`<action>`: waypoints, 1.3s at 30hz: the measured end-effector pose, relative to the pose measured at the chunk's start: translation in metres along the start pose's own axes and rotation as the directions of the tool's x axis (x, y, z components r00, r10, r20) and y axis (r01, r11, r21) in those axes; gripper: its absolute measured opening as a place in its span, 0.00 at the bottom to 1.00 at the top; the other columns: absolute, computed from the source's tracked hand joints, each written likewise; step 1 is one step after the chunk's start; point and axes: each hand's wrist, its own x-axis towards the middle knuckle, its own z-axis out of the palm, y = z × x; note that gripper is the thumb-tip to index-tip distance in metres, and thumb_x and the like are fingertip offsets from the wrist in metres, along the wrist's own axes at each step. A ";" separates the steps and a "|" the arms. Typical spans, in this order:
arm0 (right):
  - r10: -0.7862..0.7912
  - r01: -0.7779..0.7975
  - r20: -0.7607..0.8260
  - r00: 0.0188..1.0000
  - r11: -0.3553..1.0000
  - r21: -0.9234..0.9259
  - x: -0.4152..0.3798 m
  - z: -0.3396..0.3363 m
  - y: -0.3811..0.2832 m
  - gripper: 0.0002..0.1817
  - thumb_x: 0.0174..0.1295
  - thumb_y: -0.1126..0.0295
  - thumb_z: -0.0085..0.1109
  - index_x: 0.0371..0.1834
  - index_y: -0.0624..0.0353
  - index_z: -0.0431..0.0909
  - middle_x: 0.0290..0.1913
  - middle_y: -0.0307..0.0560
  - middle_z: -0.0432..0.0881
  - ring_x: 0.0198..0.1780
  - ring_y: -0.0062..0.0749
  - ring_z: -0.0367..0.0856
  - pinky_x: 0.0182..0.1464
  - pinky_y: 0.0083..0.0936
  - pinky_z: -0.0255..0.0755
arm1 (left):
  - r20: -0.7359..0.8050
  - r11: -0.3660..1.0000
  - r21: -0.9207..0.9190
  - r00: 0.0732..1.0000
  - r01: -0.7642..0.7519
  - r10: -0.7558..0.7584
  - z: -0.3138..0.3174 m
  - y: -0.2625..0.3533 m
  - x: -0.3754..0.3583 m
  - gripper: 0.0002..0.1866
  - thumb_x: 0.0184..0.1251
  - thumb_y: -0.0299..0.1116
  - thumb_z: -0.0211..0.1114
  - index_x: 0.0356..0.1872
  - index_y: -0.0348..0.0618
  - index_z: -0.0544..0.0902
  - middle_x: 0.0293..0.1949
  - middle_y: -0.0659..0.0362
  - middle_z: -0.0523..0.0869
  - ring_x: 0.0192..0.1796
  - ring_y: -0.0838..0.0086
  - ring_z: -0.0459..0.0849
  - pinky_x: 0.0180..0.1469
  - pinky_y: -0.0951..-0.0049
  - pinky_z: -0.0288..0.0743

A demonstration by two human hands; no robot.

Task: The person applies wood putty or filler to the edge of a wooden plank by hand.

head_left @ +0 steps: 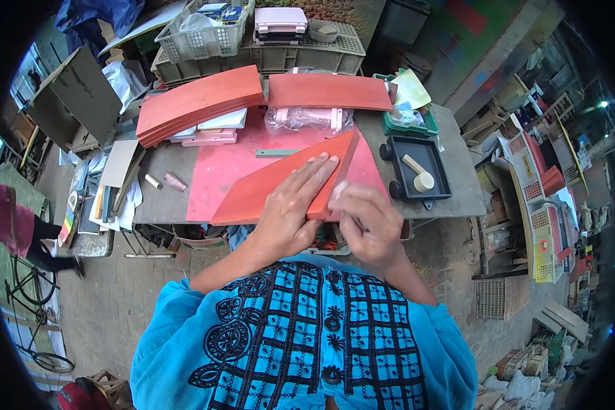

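Observation:
A flat red-painted board (270, 183) lies at a slant in front of me, its right end edge facing my right side. My left hand (299, 195) presses on it with fingers stretched over the top face, and the thumb hooks round the near edge. Against the board's right end edge, my right hand (369, 217) is closed with curled fingers. Something small and pale shows at those fingertips, too blurred to name. Under the board is a pink sheet (208, 167) on the table, with a short green strip (280, 154) just beyond.
Stacked red boards (201, 102) stand at back left, and another red board (328, 92) rests on plastic-wrapped pink pieces. To the right sits a black tray (434, 184) holding a pale roller-like piece (422, 179). A green basket (410, 123) is behind it. A person (17, 225) is at far left.

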 end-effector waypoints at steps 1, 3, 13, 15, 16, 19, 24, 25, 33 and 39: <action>0.004 -0.004 -0.015 1.000 1.000 0.031 0.003 0.001 0.003 0.19 0.48 0.89 0.57 0.43 0.61 0.83 0.44 0.50 0.82 0.40 0.42 0.86 0.40 0.32 0.80 | -0.003 1.000 -0.004 1.000 0.001 -0.001 0.000 0.001 0.000 0.42 0.50 0.25 0.59 0.74 0.43 0.65 0.71 0.41 0.68 0.71 0.43 0.67 0.70 0.44 0.64; -0.026 0.025 -0.041 0.999 0.999 -0.021 0.001 0.005 0.010 0.19 0.48 0.89 0.57 0.43 0.61 0.83 0.44 0.50 0.82 0.41 0.42 0.86 0.41 0.32 0.81 | -0.013 1.000 -0.002 1.000 -0.004 0.004 -0.001 0.000 0.003 0.41 0.50 0.25 0.59 0.73 0.43 0.65 0.71 0.41 0.68 0.71 0.43 0.67 0.70 0.44 0.64; -0.046 0.039 -0.113 0.993 0.997 -0.066 -0.005 0.014 0.017 0.19 0.50 0.89 0.58 0.44 0.61 0.84 0.44 0.53 0.82 0.47 0.46 0.85 0.47 0.34 0.81 | 0.000 1.000 0.000 1.000 0.003 -0.003 -0.001 0.001 -0.003 0.41 0.51 0.25 0.59 0.73 0.42 0.65 0.70 0.40 0.69 0.71 0.43 0.68 0.70 0.46 0.64; -0.073 0.070 -0.112 0.991 0.997 -0.026 -0.003 0.017 0.009 0.18 0.51 0.88 0.58 0.44 0.61 0.84 0.44 0.52 0.82 0.47 0.46 0.85 0.47 0.35 0.81 | -0.017 1.000 0.001 1.000 -0.011 0.011 -0.003 -0.001 0.000 0.41 0.50 0.25 0.59 0.73 0.41 0.66 0.69 0.40 0.70 0.71 0.43 0.68 0.71 0.47 0.64; -0.103 0.094 -0.129 0.986 0.992 -0.078 -0.001 0.018 0.013 0.18 0.51 0.87 0.58 0.45 0.61 0.84 0.44 0.53 0.82 0.46 0.46 0.85 0.47 0.35 0.81 | -0.022 1.000 -0.006 1.000 -0.017 0.016 -0.005 -0.001 -0.001 0.40 0.50 0.25 0.59 0.72 0.40 0.66 0.69 0.39 0.70 0.71 0.43 0.68 0.71 0.47 0.64; -0.075 0.027 -0.194 0.978 0.971 -0.238 0.004 0.019 0.044 0.17 0.54 0.87 0.58 0.46 0.62 0.84 0.45 0.53 0.82 0.45 0.45 0.85 0.47 0.34 0.81 | -0.013 1.000 -0.008 1.000 -0.016 0.016 -0.008 0.001 0.001 0.40 0.51 0.24 0.59 0.72 0.38 0.66 0.68 0.38 0.71 0.71 0.42 0.68 0.71 0.49 0.64; 0.023 -0.059 -0.200 0.979 0.982 -0.179 0.008 0.007 0.047 0.23 0.53 0.88 0.56 0.55 0.62 0.80 0.47 0.54 0.82 0.45 0.47 0.85 0.45 0.33 0.80 | -0.034 1.000 -0.010 0.999 0.005 -0.005 -0.009 -0.002 0.010 0.37 0.54 0.26 0.59 0.71 0.34 0.66 0.68 0.37 0.71 0.70 0.41 0.68 0.72 0.50 0.63; -0.041 0.005 -0.161 0.986 0.976 -0.216 0.004 0.009 0.043 0.26 0.52 0.87 0.56 0.57 0.61 0.79 0.47 0.55 0.82 0.44 0.48 0.85 0.44 0.33 0.80 | -0.041 1.000 -0.008 0.999 0.012 -0.012 -0.008 -0.004 0.014 0.37 0.55 0.26 0.59 0.71 0.33 0.66 0.68 0.37 0.71 0.70 0.41 0.68 0.72 0.50 0.63; 0.089 0.075 0.239 0.967 0.798 -0.598 0.006 0.006 0.014 0.39 0.52 0.83 0.55 0.71 0.39 0.73 0.41 0.48 0.78 0.37 0.43 0.83 0.38 0.37 0.78 | -0.090 0.999 0.047 0.996 0.011 -0.007 0.018 -0.023 0.039 0.36 0.57 0.25 0.57 0.70 0.26 0.63 0.68 0.35 0.70 0.69 0.40 0.69 0.71 0.46 0.63; 0.243 -0.279 -0.145 0.959 0.896 -0.344 0.017 -0.021 0.047 0.37 0.58 0.80 0.58 0.75 0.52 0.65 0.39 0.42 0.78 0.34 0.30 0.80 0.37 0.30 0.78 | -0.088 0.998 0.057 0.996 0.015 -0.010 0.013 -0.023 0.041 0.33 0.56 0.20 0.58 0.68 0.27 0.67 0.65 0.34 0.73 0.66 0.40 0.73 0.68 0.54 0.68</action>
